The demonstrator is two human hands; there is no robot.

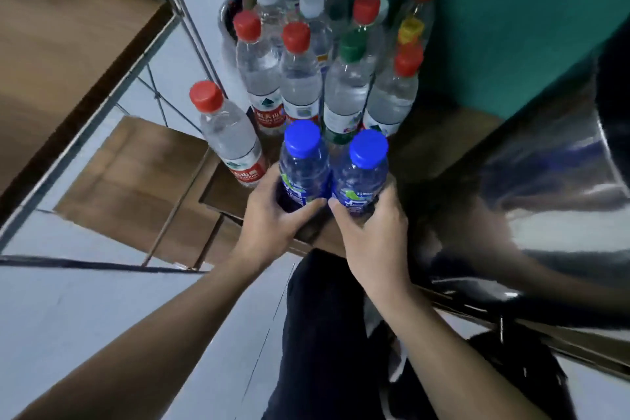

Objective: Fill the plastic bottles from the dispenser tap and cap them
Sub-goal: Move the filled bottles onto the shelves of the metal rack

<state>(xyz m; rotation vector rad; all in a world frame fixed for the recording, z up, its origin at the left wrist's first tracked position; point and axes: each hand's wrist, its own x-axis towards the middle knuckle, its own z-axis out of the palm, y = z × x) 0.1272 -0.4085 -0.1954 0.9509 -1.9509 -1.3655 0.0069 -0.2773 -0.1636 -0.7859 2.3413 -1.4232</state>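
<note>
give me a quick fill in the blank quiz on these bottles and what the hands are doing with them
1. The left hand and the right hand each hold a clear plastic bottle with a ____ cap.
2. The left blue-capped bottle and the right blue-capped bottle stand ____ each other, touching.
3. The one yellow cap sits on a bottle close to the ____ wall.
4. Exactly one bottle in the group wears a ____ cap, just behind the two held ones.

Missing words: blue; beside; green; green
</note>
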